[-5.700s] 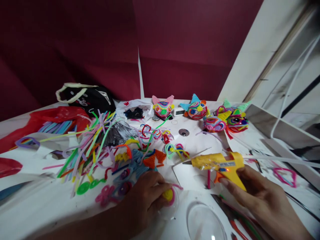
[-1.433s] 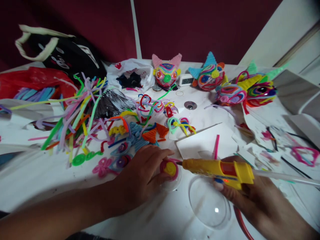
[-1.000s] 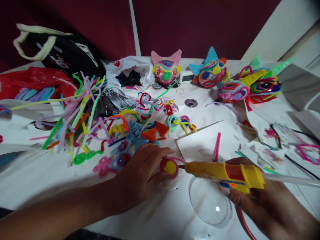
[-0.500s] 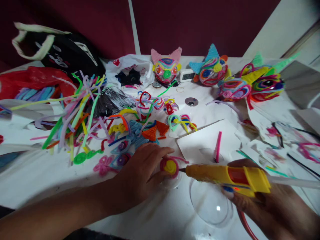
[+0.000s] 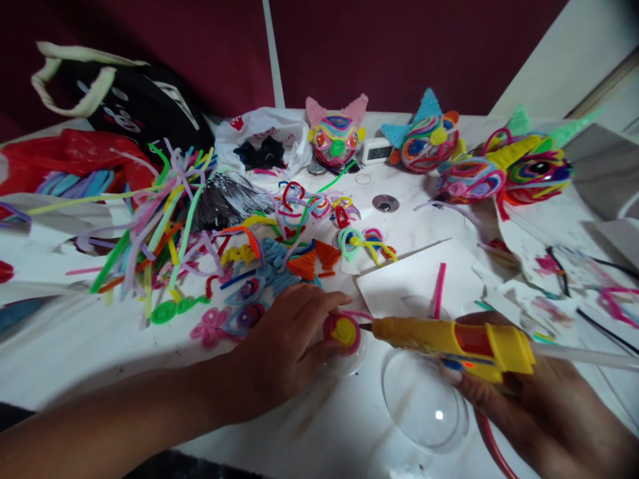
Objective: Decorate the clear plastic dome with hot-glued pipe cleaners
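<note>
My left hand [image 5: 284,346] is closed round a clear plastic half-dome [image 5: 352,356] that carries a pink and yellow pipe-cleaner spiral [image 5: 343,330]. My right hand [image 5: 519,406] grips a yellow hot glue gun [image 5: 452,338] with a red light lit on it. The gun's nozzle points left and sits right at the spiral's edge. A second clear half-dome [image 5: 424,406] lies on the table under the gun.
A heap of loose pipe cleaners [image 5: 160,226] lies at the left, small coiled pieces [image 5: 299,259] in the middle. Three decorated balls [image 5: 337,136] stand at the back. A black bag [image 5: 124,110], a red plastic bag [image 5: 84,156] and white card [image 5: 414,279] lie around.
The view has shifted a little. The glue gun's tip has stayed against the spiral while my left hand kept its hold on the dome.
</note>
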Available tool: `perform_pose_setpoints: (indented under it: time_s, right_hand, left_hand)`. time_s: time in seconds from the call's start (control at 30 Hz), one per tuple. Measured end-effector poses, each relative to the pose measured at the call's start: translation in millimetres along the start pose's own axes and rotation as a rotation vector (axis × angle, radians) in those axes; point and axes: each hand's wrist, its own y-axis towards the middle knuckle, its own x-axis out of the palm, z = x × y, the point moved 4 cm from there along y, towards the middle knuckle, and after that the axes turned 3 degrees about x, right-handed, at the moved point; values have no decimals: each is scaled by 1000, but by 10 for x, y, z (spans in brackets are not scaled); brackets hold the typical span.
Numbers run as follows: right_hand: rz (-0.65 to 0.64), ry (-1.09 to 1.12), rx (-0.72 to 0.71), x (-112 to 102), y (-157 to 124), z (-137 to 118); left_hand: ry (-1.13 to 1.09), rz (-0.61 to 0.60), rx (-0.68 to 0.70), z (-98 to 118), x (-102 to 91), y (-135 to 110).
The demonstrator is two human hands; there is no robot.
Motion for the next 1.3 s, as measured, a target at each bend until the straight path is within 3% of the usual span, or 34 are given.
perform_pose_setpoints:
  time_s: [0.1,0.33,0.57,0.87,1.3]
  right_hand:
    - [-117,14,-50,46,-7,16]
    - [-127,-18,13,73,3,-49]
    - [-121,60,-82,99,120,-293]
    - [-148,43,10,142,94,-239]
    - [-105,-31,-63,-6,38,-136]
  left_hand:
    - [1,9,9,5,-2,0]
    - [-1,33,17,2,-3,15]
    - [13,29,28,13,-2,13]
    - [14,53,43,8,-2,15]
    - [6,9,18,13,-14,14]
